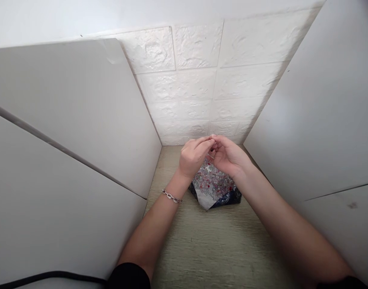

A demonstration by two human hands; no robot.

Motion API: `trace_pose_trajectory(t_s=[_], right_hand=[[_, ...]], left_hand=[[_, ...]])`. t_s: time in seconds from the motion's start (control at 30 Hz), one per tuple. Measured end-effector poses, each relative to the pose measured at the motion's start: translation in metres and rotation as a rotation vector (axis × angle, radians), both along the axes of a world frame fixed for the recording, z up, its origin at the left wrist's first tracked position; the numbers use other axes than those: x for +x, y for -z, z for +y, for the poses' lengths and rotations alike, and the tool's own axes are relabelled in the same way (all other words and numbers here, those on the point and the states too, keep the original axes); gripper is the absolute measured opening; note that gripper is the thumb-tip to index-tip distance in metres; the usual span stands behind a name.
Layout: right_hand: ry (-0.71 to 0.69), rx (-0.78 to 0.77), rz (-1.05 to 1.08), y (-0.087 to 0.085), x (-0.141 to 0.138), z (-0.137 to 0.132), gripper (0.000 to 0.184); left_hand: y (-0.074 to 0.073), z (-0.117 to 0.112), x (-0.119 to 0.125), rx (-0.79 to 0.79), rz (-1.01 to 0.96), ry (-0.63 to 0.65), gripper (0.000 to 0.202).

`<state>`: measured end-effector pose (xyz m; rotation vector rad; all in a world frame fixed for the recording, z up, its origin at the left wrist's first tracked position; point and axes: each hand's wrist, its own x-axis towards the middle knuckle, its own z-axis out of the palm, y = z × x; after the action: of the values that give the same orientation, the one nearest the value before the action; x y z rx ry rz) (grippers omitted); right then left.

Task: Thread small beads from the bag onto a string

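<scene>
My left hand point(193, 155) and my right hand point(229, 155) meet fingertip to fingertip above a small piece of floral patterned fabric point(212, 185) with a dark blue underside. Both hands are closed in a pinch around something tiny at their tips, too small to make out. A chain bracelet point(172, 196) sits on my left wrist. The fabric lies on the pale wood-grain tabletop point(214, 245), partly hidden under my hands.
White panels wall in the narrow desk on the left point(75, 132) and right point(316, 120). A white embossed brick-pattern wall point(202, 88) closes the back. A dark cable point(51, 276) runs along the lower left edge.
</scene>
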<state>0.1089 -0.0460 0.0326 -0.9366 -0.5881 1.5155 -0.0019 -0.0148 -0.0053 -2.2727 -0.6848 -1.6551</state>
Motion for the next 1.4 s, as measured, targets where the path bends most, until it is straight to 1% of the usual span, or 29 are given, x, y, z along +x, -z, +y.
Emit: trace_pose_trajectory(t_s=[0.13,0.27,0.33,0.47,0.57,0.7,0.87,0.97,1.13,1.2,1.3,1.4], right_hand=[[-0.034,0.053,-0.123,0.003,0.002,0.003,0.018],[-0.005,0.023,-0.017,0.001,0.001,0.002,0.012],[0.003,0.071,0.003,0.000,0.000,0.001,0.012],[-0.033,0.179,-0.029,0.001,0.002,0.003,0.014],[-0.047,0.260,-0.075,0.003,0.006,0.006,0.016],[-0.037,0.385,-0.219,0.007,0.010,0.009,0.018],[-0.016,0.494,-0.337,0.012,0.013,0.012,0.017],[-0.004,0.552,-0.437,0.013,0.016,0.012,0.018],[0.112,0.709,-0.754,0.010,0.023,0.013,0.012],[0.135,0.750,-0.821,0.009,0.024,0.013,0.011],[0.147,0.750,-0.791,0.012,0.021,0.012,0.009],[0.174,0.667,-0.655,0.018,0.012,0.010,0.010]], left_hand=[[-0.001,-0.001,0.001,-0.081,0.004,0.021,0.018],[-0.003,-0.002,0.004,-0.244,-0.066,0.059,0.018],[-0.005,-0.004,0.006,-0.317,-0.115,0.070,0.017],[-0.009,-0.007,0.009,-0.438,-0.219,0.108,0.015],[-0.012,-0.007,0.009,-0.538,-0.289,0.174,0.012],[-0.015,-0.007,0.010,-0.714,-0.385,0.268,0.011],[-0.020,-0.004,0.012,-0.910,-0.535,0.456,0.010],[-0.021,-0.001,0.011,-1.003,-0.583,0.540,0.011],[-0.021,0.005,0.008,-1.071,-0.651,0.625,0.015],[-0.020,0.006,0.008,-1.069,-0.671,0.643,0.014],[-0.021,0.005,0.007,-1.065,-0.669,0.629,0.012],[-0.023,0.004,0.008,-1.070,-0.653,0.608,0.012]])
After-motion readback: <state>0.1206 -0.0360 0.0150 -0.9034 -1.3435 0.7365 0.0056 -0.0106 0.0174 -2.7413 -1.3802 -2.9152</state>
